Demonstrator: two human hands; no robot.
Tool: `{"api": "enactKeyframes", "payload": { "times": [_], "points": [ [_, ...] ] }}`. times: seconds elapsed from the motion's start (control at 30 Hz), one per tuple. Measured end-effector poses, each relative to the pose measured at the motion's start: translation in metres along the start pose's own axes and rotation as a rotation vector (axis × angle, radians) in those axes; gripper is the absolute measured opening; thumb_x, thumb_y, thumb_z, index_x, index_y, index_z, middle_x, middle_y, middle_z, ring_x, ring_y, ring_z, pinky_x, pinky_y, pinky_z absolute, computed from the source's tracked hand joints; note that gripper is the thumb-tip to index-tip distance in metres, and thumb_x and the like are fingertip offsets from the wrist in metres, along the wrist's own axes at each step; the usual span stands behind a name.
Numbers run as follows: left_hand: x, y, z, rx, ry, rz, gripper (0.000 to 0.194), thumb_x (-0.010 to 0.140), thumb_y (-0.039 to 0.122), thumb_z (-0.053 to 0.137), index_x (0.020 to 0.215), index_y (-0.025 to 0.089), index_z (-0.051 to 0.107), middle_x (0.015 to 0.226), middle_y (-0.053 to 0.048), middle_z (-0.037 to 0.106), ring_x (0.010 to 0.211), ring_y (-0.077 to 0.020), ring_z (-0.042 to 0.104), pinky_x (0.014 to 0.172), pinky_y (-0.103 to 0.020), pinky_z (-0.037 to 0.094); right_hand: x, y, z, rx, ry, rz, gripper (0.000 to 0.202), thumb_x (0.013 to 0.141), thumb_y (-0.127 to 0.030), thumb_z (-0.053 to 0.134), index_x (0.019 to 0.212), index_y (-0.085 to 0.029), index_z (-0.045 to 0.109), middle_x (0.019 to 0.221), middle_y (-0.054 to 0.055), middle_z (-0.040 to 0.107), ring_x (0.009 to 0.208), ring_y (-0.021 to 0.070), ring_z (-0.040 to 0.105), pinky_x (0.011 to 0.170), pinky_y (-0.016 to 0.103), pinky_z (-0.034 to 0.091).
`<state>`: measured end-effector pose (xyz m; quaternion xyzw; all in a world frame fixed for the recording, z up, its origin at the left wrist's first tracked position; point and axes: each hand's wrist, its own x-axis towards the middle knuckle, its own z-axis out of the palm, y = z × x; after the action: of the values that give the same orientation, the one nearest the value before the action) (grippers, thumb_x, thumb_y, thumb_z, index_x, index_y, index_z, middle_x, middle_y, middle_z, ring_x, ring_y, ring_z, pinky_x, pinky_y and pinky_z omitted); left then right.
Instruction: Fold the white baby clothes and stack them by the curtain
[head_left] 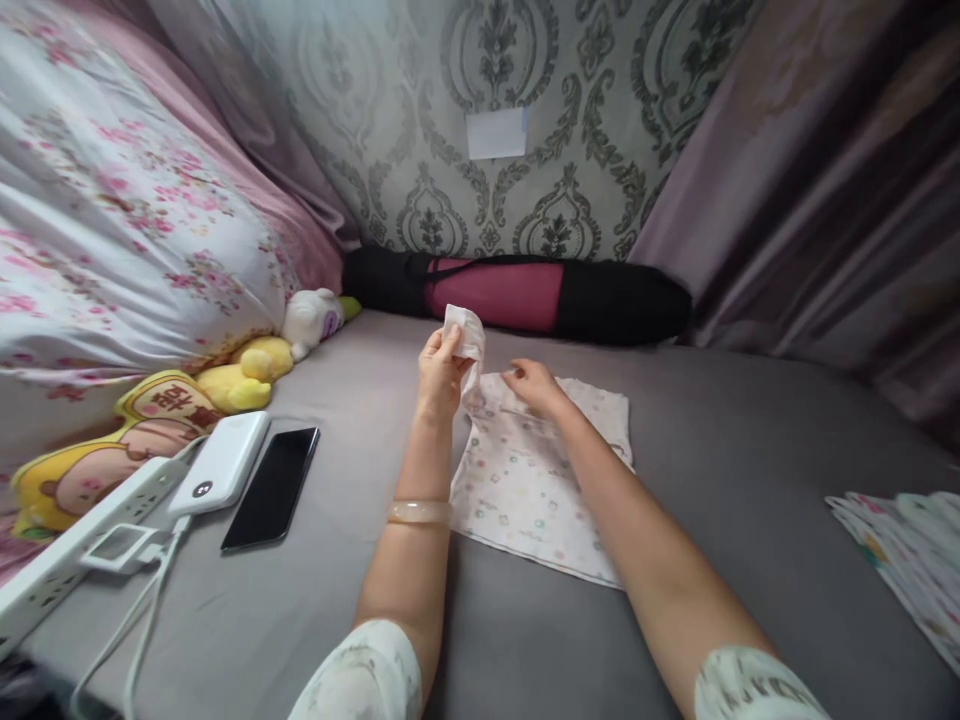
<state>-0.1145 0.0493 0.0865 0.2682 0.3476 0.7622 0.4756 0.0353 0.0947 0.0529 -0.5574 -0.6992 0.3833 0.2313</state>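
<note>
Printed cotton, a small baby garment [536, 475] lay flat on the grey bed [360, 390], spread so its edges could be worked. The left hand [441, 372] pinched one corner of the cloth, lifted toward 12 o'clock; the right hand [531, 387], at its 3 o'clock, pressed fingertips on the upper hem. At 9 o'clock lay a smartphone [272, 487] and power bank [222, 462].

A white cloth [536, 475] dotted with small pastel prints is lying on the grey bed [750, 470]. A black phone [272, 487] is sitting beside a white power bank [220, 462]. Yellow plush toys [240, 375] are resting below pink-flowered bedding [127, 210].
</note>
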Motion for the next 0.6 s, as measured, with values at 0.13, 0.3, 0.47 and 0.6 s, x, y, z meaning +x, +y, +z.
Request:
{"api": "enactKeyframes", "payload": {
  "times": [0.13, 0.3, 0.47, 0.6],
  "points": [
    [-0.014, -0.024, 0.020, 0.155, -0.161, -0.007, 0.029, 0.077, 0.044, 0.070, 0.093, 0.020, 0.063, 0.084, -0.002, 0.069, 0.080, -0.0163, 0.067, 0.074, -0.027, 0.052, -0.031, 0.019, -0.021, 0.689, 0.030, 0.256, 0.027, 0.096, -0.034, 0.044, 0.104, -0.013, 0.059, 0.100, 0.012, 0.068, 0.080, 0.0178, 0.068, 0.074, 0.031, 0.054],
    [-0.024, -0.043, 0.031, 0.359, -0.419, -0.184, 0.057, 0.093, 0.061, 0.037, 0.136, 0.024, 0.047, 0.132, -0.013, 0.059, 0.126, -0.0240, 0.053, 0.107, -0.039, 0.036, -0.052, 0.052, -0.041, 1.215, 0.076, 0.446, 0.055, 0.098, -0.056, 0.018, 0.111, -0.017, 0.055, 0.096, 0.014, 0.067, 0.089, 0.0237, 0.067, 0.073, 0.042, 0.057],
    [-0.005, -0.043, 0.002, 0.499, -0.184, -0.175, 0.057, 0.097, 0.055, 0.029, 0.139, 0.018, 0.040, 0.136, -0.017, 0.055, 0.127, -0.0228, 0.052, 0.109, -0.041, 0.033, -0.055, 0.067, -0.043, 1.178, 0.095, 0.414, 0.045, 0.096, -0.058, 0.028, 0.119, -0.027, 0.052, 0.119, 0.008, 0.064, 0.104, 0.0235, 0.064, 0.081, 0.047, 0.057],
    [0.006, -0.051, -0.022, 0.760, -0.084, -0.058, 0.047, 0.093, 0.035, 0.044, 0.134, 0.014, 0.045, 0.125, -0.018, 0.062, 0.120, -0.0236, 0.056, 0.106, -0.043, 0.037, -0.054, 0.064, -0.041, 0.995, 0.142, 0.406, 0.028, 0.094, -0.037, 0.048, 0.119, -0.025, 0.050, 0.127, 0.008, 0.059, 0.109, 0.0197, 0.062, 0.080, 0.037, 0.059]
  ]
}}
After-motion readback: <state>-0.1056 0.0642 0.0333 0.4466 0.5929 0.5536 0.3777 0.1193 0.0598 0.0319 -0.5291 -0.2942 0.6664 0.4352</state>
